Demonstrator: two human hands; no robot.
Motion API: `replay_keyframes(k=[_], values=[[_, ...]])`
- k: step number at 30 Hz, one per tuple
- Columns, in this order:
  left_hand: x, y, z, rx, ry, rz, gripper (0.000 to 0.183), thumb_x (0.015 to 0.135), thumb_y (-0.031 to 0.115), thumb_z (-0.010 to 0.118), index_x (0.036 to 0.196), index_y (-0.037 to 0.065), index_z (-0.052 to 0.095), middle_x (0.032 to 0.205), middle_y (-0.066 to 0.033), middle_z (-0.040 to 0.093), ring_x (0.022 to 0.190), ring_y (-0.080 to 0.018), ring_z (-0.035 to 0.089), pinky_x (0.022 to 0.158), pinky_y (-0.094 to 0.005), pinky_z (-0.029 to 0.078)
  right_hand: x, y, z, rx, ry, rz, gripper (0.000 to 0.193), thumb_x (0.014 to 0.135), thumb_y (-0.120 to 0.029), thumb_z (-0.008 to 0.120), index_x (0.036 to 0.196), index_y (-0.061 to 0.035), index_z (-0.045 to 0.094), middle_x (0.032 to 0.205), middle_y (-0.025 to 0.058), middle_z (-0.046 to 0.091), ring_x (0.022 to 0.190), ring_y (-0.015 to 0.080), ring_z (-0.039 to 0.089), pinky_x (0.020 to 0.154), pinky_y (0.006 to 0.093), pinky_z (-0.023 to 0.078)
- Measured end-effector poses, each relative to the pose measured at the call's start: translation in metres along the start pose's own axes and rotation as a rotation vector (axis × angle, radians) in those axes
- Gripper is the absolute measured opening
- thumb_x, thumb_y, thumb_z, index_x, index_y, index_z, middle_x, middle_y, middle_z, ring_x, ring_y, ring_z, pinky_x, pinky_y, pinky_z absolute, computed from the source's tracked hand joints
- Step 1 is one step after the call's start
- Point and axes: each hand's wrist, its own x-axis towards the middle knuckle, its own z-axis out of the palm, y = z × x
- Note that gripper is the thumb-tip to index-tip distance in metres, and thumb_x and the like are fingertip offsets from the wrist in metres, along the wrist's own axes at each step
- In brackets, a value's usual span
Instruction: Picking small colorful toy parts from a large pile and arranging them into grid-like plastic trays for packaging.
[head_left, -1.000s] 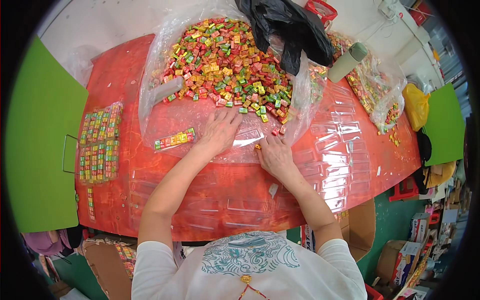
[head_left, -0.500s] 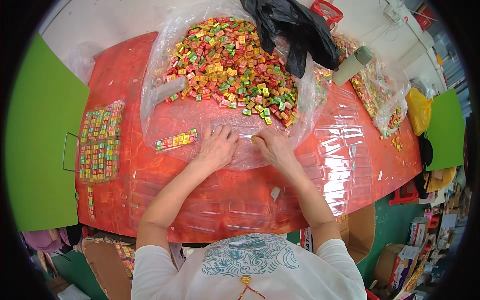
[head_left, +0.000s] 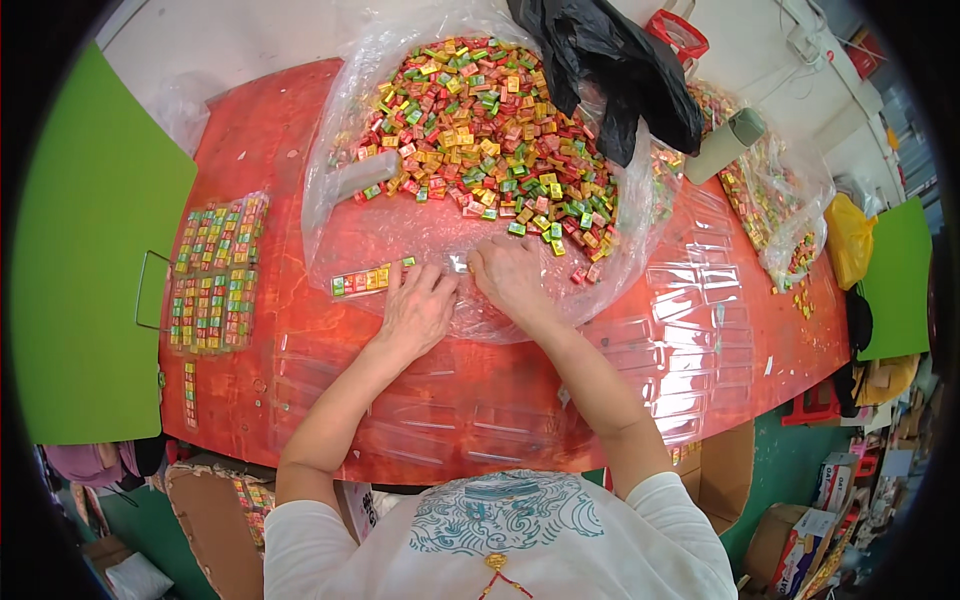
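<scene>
Row of small wrapped pieces (head_left: 365, 281) in red, yellow, orange and green is lying in a narrow see-through tray on the near left part of a spread plastic sheet (head_left: 385, 238). Just beside its right end, the left hand (head_left: 420, 308) is resting palm down with its fingers a little apart; whether the fingertips are touching the tray, I cannot tell. Farther right, the right hand (head_left: 510, 278) is bending its fingers together over the sheet, and they are hiding whatever they may be pinching, so I cannot tell if they are clamped on anything. A small shiny glint is showing just left of those fingertips. Beyond both hands, a large heap of wrapped pieces (head_left: 490, 130) is covering the far part of the sheet, with a pale scoop-like thing (head_left: 362, 177) lying at its left edge and a black bag (head_left: 620, 70) draping over its far right side. All this is resting on a red table (head_left: 270, 150). To the left, a block of filled trays (head_left: 213, 275) is standing in ordered rows, with one short filled strip (head_left: 190, 395) lying nearer. To the right, many see-through trays (head_left: 690, 340) are catching the light. At the far right, a pale green bottle (head_left: 725, 145) is standing beside a second bag of pieces (head_left: 765, 195), and a yellow bag (head_left: 850, 240) is sitting past it.
</scene>
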Motion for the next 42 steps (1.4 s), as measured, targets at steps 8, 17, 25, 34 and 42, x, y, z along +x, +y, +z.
replay_keyframes(k=[8, 17, 25, 34, 42], values=[[0.017, -0.01, 0.003, 0.111, -0.034, -0.045, 0.029, 0.085, 0.02, 0.067, 0.112, 0.009, 0.065, 0.119, -0.0107, 0.056, 0.116, -0.03, 0.05, 0.104, -0.062, 0.029, 0.0, -0.009, 0.0, -0.222, 0.099, -0.092, 0.025, 0.089, -0.025, 0.062, 0.074, -0.0076, 0.07, 0.074, 0.0108, 0.065, 0.075, 0.0285, 0.064, 0.076, 0.0452, 0.04], [0.017, -0.01, 0.009, 0.084, -0.074, -0.078, 0.035, 0.084, 0.024, 0.068, 0.116, 0.01, 0.062, 0.122, -0.0115, 0.055, 0.122, -0.0318, 0.048, 0.106, -0.0668, 0.027, -0.002, -0.005, -0.006, -0.226, 0.078, -0.01, 0.022, 0.089, -0.025, 0.063, 0.079, -0.0069, 0.069, 0.081, 0.0109, 0.065, 0.084, 0.0283, 0.063, 0.082, 0.0467, 0.04], [0.017, -0.008, 0.005, 0.085, -0.12, -0.08, 0.035, 0.085, 0.023, 0.068, 0.117, 0.01, 0.062, 0.124, -0.0118, 0.055, 0.122, -0.0317, 0.048, 0.105, -0.0673, 0.027, -0.012, -0.009, -0.001, -0.236, 0.183, -0.139, 0.018, 0.088, -0.023, 0.064, 0.078, -0.0082, 0.067, 0.081, 0.0085, 0.063, 0.083, 0.0274, 0.061, 0.084, 0.0447, 0.038], [0.018, -0.014, 0.007, 0.061, -0.12, -0.072, 0.033, 0.085, 0.024, 0.067, 0.114, 0.009, 0.063, 0.123, -0.0117, 0.056, 0.12, -0.0316, 0.049, 0.105, -0.0685, 0.026, -0.008, -0.008, -0.002, -0.2, 0.125, -0.155, 0.015, 0.086, -0.021, 0.064, 0.083, -0.0072, 0.067, 0.086, 0.0108, 0.06, 0.086, 0.0273, 0.06, 0.084, 0.0455, 0.038], [0.057, -0.028, 0.008, -0.074, -0.125, -0.131, 0.034, 0.085, 0.019, 0.066, 0.116, 0.008, 0.062, 0.119, -0.0117, 0.057, 0.115, -0.0315, 0.052, 0.099, -0.0521, 0.04, 0.017, 0.011, -0.012, -0.08, 0.124, -0.12, 0.017, 0.085, -0.019, 0.065, 0.096, -0.0066, 0.064, 0.094, 0.0116, 0.059, 0.094, 0.0292, 0.058, 0.085, 0.0455, 0.042]])
